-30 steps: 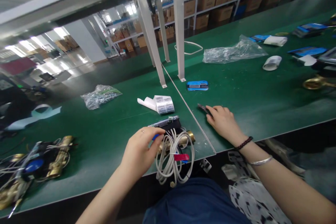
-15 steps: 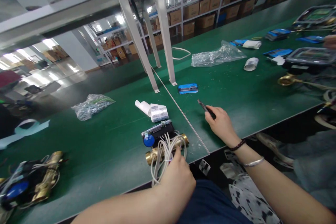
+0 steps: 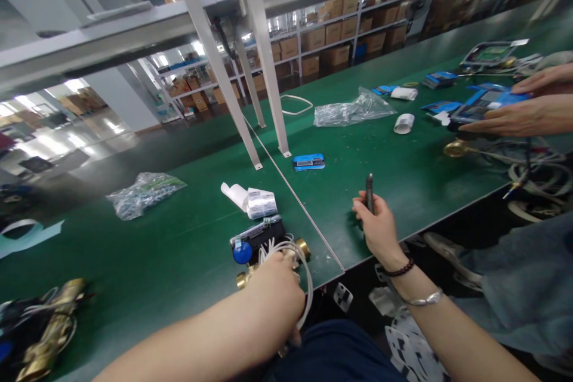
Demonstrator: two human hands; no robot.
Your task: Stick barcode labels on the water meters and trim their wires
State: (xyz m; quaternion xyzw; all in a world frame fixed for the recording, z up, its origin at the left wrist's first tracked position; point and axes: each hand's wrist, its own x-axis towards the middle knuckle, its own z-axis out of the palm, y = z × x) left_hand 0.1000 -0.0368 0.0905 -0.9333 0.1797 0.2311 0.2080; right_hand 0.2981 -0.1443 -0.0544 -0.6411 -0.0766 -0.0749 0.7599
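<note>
"What's changed, starting from the left?"

"The left hand, at the blue cap a second ago, now curls over the pale cable, gripping it with most fingers hidden. The cap shows fully. The right hand is rolled over, and its dark tool, slanting left half a second ago, now aims almost straight away. At far right, a co-worker's hands have come well into view, holding a blue-topped device."

"Where's the brass fitting, and how does it lie?"

"On the tabletop by the near edge, just left of the pale seam. Its long axis runs roughly parallel to that edge, one end facing left, the other right, toward the seam. The black box sits along its far side. The tool, right of the seam, has its tip toward the far edge; I can't tell how steeply it tilts."

"And the looks?"

"The cap is round and bright blue, the box dark, the brass shiny gold with rounded ends. The cable is off-white, looping out past the wrist. The tool is slim and nearly black, grasped between thumb and fingers."
</note>
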